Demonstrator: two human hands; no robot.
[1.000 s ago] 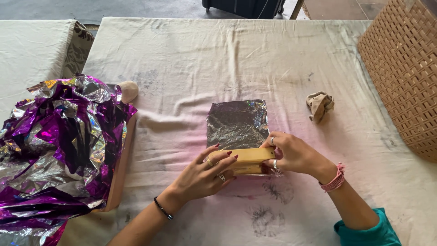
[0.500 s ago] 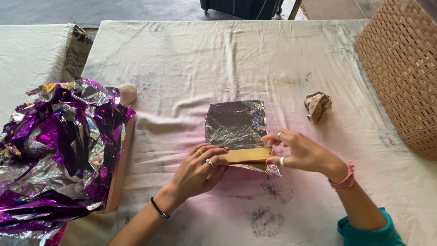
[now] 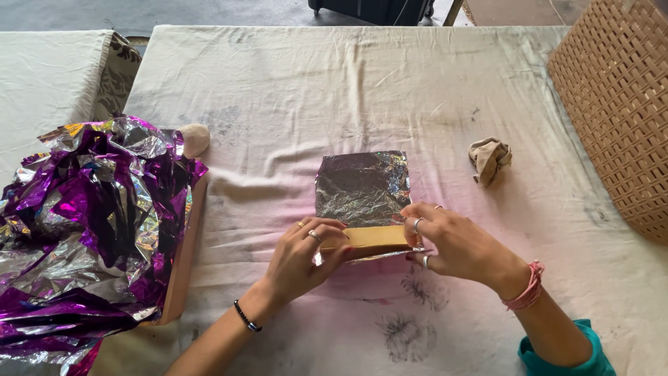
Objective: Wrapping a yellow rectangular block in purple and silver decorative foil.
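A square sheet of crinkled silver foil (image 3: 362,186) lies on the cloth-covered table (image 3: 334,90), its near edge wrapped under a flat tan cardboard piece (image 3: 372,239). My left hand (image 3: 303,256) presses on the left end of the cardboard and the foil edge, fingers curled. At the right end, my right hand (image 3: 452,244) pinches the cardboard and foil between thumb and fingers. Both hands wear rings; a black band sits on the left wrist and a pink band on the right.
A heap of purple and silver foil (image 3: 83,230) fills a shallow wooden tray (image 3: 182,257) at the left. A pale round lump (image 3: 195,139) sits behind it. A crumpled tan rag (image 3: 489,159) lies to the right. A woven basket (image 3: 619,104) stands at the far right.
My right hand has shifted slightly right and down along the cardboard's end; the left hand's fingers have curled closer over the left end. The foil sheet stays in place.
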